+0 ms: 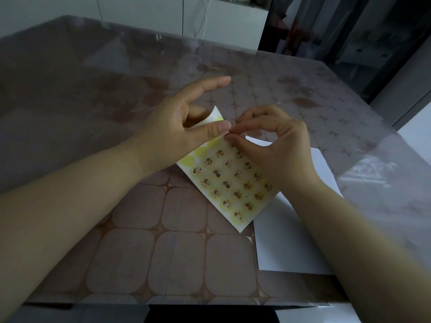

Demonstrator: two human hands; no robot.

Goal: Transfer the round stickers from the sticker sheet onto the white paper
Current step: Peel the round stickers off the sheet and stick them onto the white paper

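A pale yellow sticker sheet (229,185) with rows of round flower stickers lies tilted at the table's middle, its far end curled upward. My left hand (179,129) pinches that lifted far edge between thumb and fingers. My right hand (277,145) meets it there, thumb and forefinger pressed together on a round sticker at the sheet's upper edge; the sticker itself is mostly hidden by the fingertips. The white paper (286,229) lies flat to the right, partly under the sheet and my right forearm. Several round spots at the sheet's upper left are plain yellow.
The table (144,252) wears a brown tile-patterned cloth under a clear plastic cover. Its near edge runs along the bottom and its right edge drops off beside the white paper. White cabinets and a dark doorway stand beyond the far edge.
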